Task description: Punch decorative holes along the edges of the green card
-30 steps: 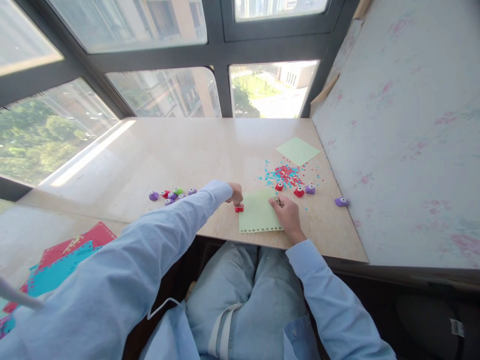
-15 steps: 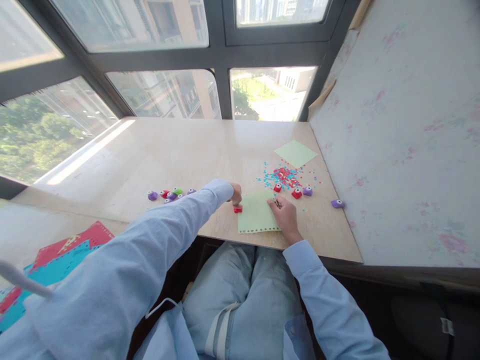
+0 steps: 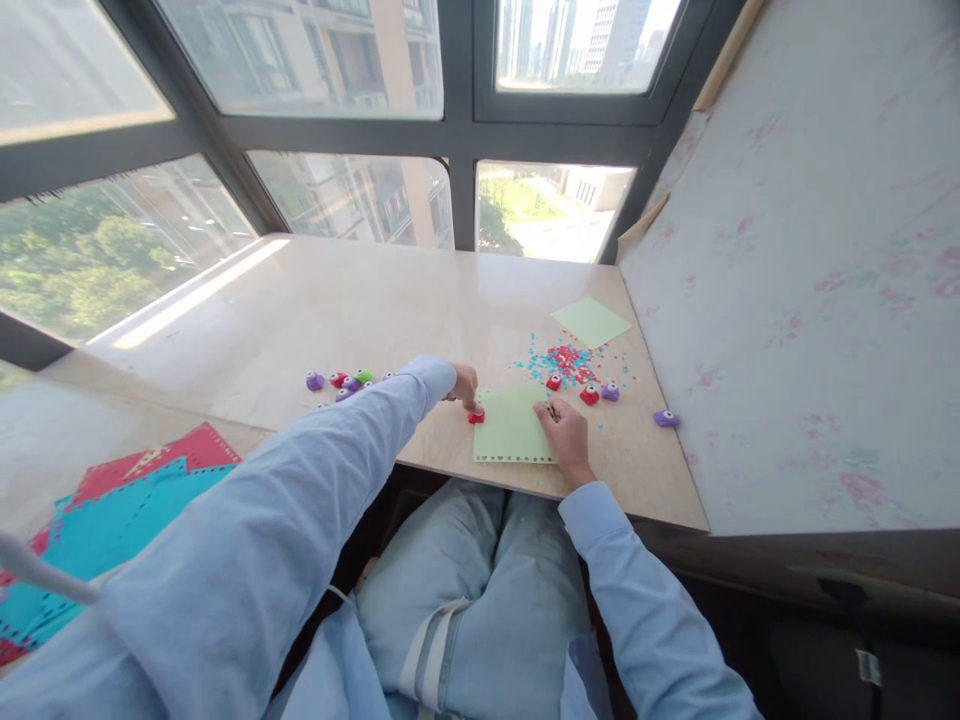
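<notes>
A pale green sheet of paper (image 3: 510,428) lies near the table's front edge, with a row of small punched holes along its near edge. At its left edge sits a small red craft punch (image 3: 476,416). My left hand (image 3: 465,385) is closed, its fingers down on top of this punch. My right hand (image 3: 565,436) grips the sheet's right side, thumb on top and fingers curled. Small dark bits show beside that thumb, too small to make out.
Red and blue paper confetti (image 3: 566,362) is piled beyond the sheet, beside another green sheet (image 3: 592,322). Red and purple punches (image 3: 589,395) stand at right, several more (image 3: 350,383) at left. Punched red and blue sheets (image 3: 135,515) lie far left. A wall (image 3: 810,300) bounds the right.
The head view has tilted and shifted slightly. Both hands keep nearly the same places on the punch and the sheet.
</notes>
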{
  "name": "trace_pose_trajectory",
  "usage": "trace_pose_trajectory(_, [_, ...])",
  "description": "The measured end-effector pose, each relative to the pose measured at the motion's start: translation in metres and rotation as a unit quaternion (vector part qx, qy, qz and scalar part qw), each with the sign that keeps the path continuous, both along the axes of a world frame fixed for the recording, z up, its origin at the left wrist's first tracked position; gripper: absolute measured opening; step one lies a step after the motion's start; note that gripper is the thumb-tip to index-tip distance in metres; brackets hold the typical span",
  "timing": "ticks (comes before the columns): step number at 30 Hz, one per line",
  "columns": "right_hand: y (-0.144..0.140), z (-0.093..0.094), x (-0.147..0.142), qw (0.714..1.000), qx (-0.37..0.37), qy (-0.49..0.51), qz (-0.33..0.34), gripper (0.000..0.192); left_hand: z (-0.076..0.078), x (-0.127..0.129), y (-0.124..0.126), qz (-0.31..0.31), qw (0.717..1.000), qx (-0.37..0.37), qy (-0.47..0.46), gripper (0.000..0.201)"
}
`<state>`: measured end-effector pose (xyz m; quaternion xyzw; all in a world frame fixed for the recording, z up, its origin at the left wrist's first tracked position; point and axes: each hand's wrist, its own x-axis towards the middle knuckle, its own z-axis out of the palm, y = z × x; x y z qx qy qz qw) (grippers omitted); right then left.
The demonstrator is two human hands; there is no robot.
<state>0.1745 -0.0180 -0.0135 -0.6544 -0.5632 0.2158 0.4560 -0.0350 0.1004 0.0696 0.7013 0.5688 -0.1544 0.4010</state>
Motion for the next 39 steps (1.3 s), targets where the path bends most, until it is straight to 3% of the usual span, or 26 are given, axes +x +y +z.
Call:
trace_pose_trajectory(13, [0.0,0.0,0.002,1.0,0.007,0.02,0.003,0.034,0.004,-0.04,0.005,0.017,0.999,0.011,-0.027,0.042])
trace_pose_trajectory(21, [-0.001,0.0,0.004,0.996,0.013,0.085,-0.013,0.033,0.021,-0.075,0.01,0.031,0.998,0.057,-0.012,0.042])
trace_pose_trajectory(23, [-0.002,0.002,0.004,0.996,0.018,0.091,-0.016,0.033,0.023,-0.079,0.006,0.001,0.995,0.094,-0.025,0.054])
trace_pose_trajectory(27, [-0.003,0.004,0.004,0.995,0.033,0.092,-0.022,0.035,0.017,-0.079,-0.007,-0.12,0.978,0.17,-0.005,0.069])
trace_pose_trajectory(32, [-0.003,-0.001,0.007,0.99,0.06,0.123,-0.043,0.04,0.006,-0.075,-0.02,-0.201,0.952,0.219,0.07,0.033])
trace_pose_trajectory(36, [-0.002,-0.004,0.009,0.985,0.071,0.145,-0.063,0.041,0.011,-0.083,-0.018,-0.176,0.954,0.237,0.053,0.027])
trace_pose_trajectory(39, [-0.002,-0.004,0.009,0.985,0.071,0.149,-0.058,0.043,0.018,-0.097,-0.014,-0.094,0.97,0.224,-0.021,0.026])
